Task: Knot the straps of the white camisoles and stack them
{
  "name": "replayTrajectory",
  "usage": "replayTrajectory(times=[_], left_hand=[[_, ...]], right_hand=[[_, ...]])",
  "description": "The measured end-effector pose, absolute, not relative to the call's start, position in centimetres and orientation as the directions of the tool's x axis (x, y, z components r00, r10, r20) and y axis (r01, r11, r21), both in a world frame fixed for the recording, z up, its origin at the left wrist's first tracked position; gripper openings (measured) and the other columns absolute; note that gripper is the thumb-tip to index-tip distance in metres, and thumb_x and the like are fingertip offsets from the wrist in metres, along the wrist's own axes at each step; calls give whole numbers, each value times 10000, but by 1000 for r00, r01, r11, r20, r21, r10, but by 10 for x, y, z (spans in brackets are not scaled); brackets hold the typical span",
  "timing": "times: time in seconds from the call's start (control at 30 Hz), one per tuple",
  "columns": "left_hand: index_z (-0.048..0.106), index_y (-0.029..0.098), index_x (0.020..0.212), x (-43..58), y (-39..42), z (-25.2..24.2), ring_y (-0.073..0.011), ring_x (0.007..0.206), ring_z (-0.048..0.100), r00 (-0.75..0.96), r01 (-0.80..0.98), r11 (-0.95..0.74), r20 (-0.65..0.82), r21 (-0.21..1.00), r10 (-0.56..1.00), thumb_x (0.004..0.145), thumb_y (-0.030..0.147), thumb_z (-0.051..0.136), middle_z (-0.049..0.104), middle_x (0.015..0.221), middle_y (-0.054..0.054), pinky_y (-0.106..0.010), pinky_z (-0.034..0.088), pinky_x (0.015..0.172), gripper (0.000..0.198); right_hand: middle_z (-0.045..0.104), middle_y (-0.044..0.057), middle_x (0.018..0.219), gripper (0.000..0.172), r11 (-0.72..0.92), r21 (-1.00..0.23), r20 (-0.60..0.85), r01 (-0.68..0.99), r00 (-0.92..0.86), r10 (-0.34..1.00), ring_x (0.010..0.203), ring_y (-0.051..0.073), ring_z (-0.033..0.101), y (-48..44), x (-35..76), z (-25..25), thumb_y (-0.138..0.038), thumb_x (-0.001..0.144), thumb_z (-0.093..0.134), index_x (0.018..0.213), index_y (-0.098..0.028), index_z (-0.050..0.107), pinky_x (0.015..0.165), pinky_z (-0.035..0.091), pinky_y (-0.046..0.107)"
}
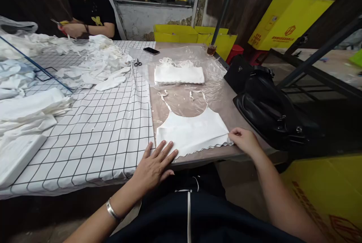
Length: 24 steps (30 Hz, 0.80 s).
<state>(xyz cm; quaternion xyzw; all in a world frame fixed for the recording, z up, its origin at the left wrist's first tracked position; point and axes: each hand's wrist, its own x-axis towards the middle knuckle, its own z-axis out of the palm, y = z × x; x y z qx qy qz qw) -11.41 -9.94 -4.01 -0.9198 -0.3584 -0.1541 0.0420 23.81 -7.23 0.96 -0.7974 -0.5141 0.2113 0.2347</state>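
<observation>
A white camisole top (195, 129) with thin straps and a wavy hem lies spread on the plastic-covered table in front of me. My left hand (155, 163) rests flat with spread fingers, its fingertips on the lower left corner of the camisole. At the opposite lower corner, my right hand (243, 140) has thumb and fingers pinched on the camisole's edge. Beyond it sits a folded stack of white garments (179, 74) with straps gathered on top.
Heaps of white garments (107, 56) cover the checked cloth (113, 133) on the left. Small scissors (137, 62) and a phone (151, 51) lie farther back. A black bag (271, 111) stands at right, near yellow boxes (288, 24). A co-worker's hand (74, 30) holds yellow-and-red snips.
</observation>
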Motion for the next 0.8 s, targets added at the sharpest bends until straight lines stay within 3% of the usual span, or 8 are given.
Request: replayTrajectory(times=[0.07, 0.17, 0.3, 0.43, 0.57, 0.67, 0.8], left_hand=[[423, 327, 1445, -115, -101, -43, -296, 1385, 360, 688, 696, -718, 271, 15, 673, 902, 626, 439, 435, 1499, -53, -494, 62, 1170, 620], [382, 323, 1469, -118, -102, -41, -314, 1403, 329, 681, 716, -699, 217, 5, 699, 905, 625, 435, 400, 1521, -66, -526, 96, 1159, 642], [511, 262, 1380, -117, -97, -26, -303, 1332, 431, 673, 719, -693, 199, 48, 712, 957, 520, 411, 504, 1440, -94, -537, 186, 1133, 505], [538, 228, 1350, -108, -83, -16, -272, 1348, 420, 689, 687, -722, 242, 83, 683, 988, 454, 365, 511, 1432, -103, -506, 179, 1153, 461], [415, 274, 1451, -100, -74, -23, -333, 1423, 291, 706, 695, -718, 152, 35, 691, 929, 626, 367, 395, 1519, -97, -568, 125, 1157, 632], [434, 256, 1440, -92, -70, -24, -367, 1403, 318, 654, 749, -661, 106, 46, 749, 903, 694, 311, 416, 1501, -120, -623, 132, 1133, 704], [427, 178, 1442, -72, -50, -15, -313, 1418, 307, 708, 685, -722, 140, 100, 692, 919, 687, 253, 404, 1508, -132, -564, 124, 1166, 750]], right_hand=[[553, -13, 507, 131, -383, -604, -100, 699, 410, 906, 531, 164, 515, -74, 254, 8, -336, 609, 546, 561, -215, 563, 522, 371, 264], [554, -13, 528, 147, -339, -532, 8, 776, 405, 914, 536, 164, 513, -78, 267, 10, -356, 592, 616, 570, -221, 561, 526, 366, 269], [606, 11, 645, 195, -129, -612, 196, 781, 307, 931, 612, 173, 552, -58, 244, 22, -408, 681, 626, 686, -218, 586, 603, 411, 285], [636, 13, 737, 136, 121, -668, 214, 735, 34, 976, 704, 165, 569, 10, 173, 29, -336, 734, 612, 707, -203, 598, 677, 418, 273], [606, -3, 753, 189, 67, -727, 71, 683, -23, 997, 717, 146, 537, 89, 88, 23, -281, 678, 726, 678, -195, 559, 658, 391, 245], [560, -17, 684, 302, -124, -791, -184, 599, -39, 982, 657, 122, 486, 125, 49, 17, -136, 564, 815, 603, -185, 519, 570, 337, 218], [514, -20, 563, 258, -301, -822, -413, 484, -141, 900, 472, 69, 357, 142, 44, 16, -117, 746, 698, 595, -172, 497, 433, 240, 199]])
